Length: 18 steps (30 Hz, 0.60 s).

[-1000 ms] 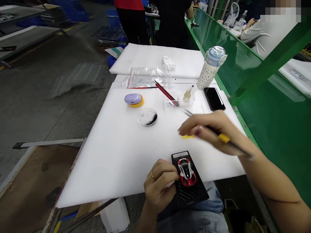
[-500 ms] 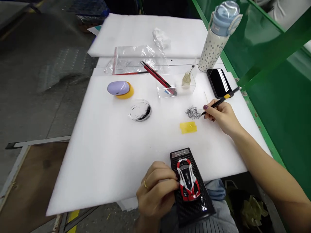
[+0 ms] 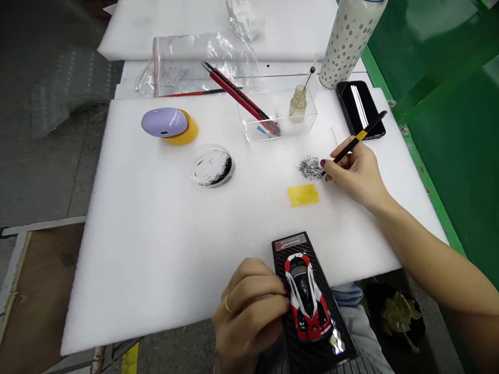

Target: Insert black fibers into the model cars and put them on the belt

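Observation:
My left hand (image 3: 251, 311) is closed at the near edge of the foam, gripping a red, white and black model car (image 3: 307, 296) mounted on a black carbon-patterned base (image 3: 283, 257). Its fingertips press at the car's left side; the thumb is mostly hidden. At the right, my right hand (image 3: 356, 171) pinches slim black tweezers (image 3: 345, 149) with a yellow band, slanting down to the left. Their tip meets the right edge of a loose pile of fine black strands (image 3: 310, 167). Just below the pile lies a piece of yellow tape (image 3: 303, 195).
White foam (image 3: 156, 244) covers the table. On it are a round clear dish (image 3: 212, 165) of black strands, a purple case (image 3: 166, 122), a clear box (image 3: 249, 132) with a small bottle (image 3: 298, 106) and red-handled tool (image 3: 245, 101), a phone (image 3: 360, 109) and a dotted flask (image 3: 346, 47).
The view has tilted down and come closer, so the table things sit higher and larger. The tweezers' tip stays at the strand pile. My left hand keeps its hold on the model car.

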Each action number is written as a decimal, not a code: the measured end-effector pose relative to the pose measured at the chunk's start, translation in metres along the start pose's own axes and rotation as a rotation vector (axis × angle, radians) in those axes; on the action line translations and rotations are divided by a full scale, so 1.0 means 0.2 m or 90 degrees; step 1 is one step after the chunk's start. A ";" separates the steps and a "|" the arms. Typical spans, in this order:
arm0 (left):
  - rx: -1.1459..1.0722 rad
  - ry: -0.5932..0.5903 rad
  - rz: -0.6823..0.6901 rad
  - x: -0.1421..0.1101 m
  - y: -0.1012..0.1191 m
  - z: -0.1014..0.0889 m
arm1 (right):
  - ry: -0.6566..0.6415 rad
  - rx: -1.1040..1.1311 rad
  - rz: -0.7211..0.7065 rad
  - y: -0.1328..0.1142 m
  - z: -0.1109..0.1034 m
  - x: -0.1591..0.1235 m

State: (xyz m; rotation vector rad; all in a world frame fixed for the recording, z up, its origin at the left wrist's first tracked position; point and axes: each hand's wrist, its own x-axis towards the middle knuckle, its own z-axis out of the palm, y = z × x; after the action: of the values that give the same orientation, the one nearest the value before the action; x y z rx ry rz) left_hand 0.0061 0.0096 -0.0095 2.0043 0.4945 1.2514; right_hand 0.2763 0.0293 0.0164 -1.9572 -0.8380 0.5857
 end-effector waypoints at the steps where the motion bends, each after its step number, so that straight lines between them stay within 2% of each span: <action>1: -0.001 -0.001 -0.001 0.00 0.00 0.00 | 0.001 0.001 -0.002 0.00 0.00 0.00; 11: 0.001 -0.021 -0.002 0.00 0.00 -0.01 | -0.034 -0.010 -0.027 0.02 -0.04 -0.03; 18: 0.001 0.004 -0.012 -0.01 0.00 0.00 | -0.041 0.038 -0.048 0.05 -0.02 -0.01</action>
State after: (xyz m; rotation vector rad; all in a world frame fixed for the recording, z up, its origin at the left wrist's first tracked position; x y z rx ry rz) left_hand 0.0052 0.0074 -0.0103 1.9932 0.5173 1.2466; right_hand 0.2814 0.0211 0.0096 -1.8526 -0.9191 0.6253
